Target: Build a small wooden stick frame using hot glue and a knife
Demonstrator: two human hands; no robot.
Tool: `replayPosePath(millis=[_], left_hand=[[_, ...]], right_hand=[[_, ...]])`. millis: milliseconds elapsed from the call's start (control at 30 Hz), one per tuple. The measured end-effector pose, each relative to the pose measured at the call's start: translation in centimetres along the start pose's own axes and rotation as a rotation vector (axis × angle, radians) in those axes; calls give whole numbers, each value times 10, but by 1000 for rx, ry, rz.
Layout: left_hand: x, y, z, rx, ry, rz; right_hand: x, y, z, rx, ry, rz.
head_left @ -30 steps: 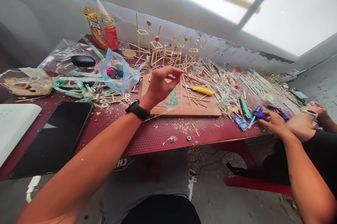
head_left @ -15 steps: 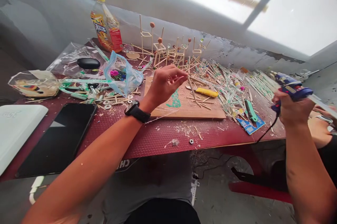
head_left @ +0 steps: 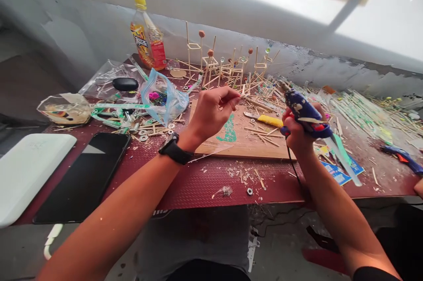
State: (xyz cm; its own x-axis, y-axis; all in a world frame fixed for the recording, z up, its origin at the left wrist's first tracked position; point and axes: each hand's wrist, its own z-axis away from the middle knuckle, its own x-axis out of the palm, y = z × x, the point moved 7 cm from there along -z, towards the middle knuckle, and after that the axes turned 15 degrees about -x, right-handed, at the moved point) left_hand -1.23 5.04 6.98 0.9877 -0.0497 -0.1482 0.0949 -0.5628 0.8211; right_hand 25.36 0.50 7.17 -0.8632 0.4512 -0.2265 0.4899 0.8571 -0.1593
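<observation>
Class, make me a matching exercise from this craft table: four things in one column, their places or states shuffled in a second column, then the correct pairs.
Things:
1. glue gun
2. black phone
3. drink bottle
4. thin stick

Places or states:
A. upright at the table's far edge
B. pinched in the left hand
C. flat, near the table's front left
D. gripped in the right hand

Pairs: 1-D, 2-C, 3-A, 4-B

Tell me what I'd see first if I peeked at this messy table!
You'd spot the blue glue gun gripped in the right hand, its tip aimed at a thin wooden stick pinched in the left hand over a cardboard sheet. Behind stand little stick towers, and a yellow-capped bottle rises at the back left.
</observation>
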Motion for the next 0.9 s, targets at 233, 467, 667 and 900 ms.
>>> replayPosePath(millis=[233, 467, 667, 900], left_hand=[[16, -1, 7, -154, -72, 125], [22, 8, 12, -200, -85, 71], [24, 9, 14, -196, -74, 81], [24, 15, 15, -182, -73, 56]], right_hand=[[21, -56, 17, -465, -156, 101], [26, -60, 19, -457, -162, 183], [25, -60, 19, -458, -166, 211], [25, -54, 20, -419, -233, 203]])
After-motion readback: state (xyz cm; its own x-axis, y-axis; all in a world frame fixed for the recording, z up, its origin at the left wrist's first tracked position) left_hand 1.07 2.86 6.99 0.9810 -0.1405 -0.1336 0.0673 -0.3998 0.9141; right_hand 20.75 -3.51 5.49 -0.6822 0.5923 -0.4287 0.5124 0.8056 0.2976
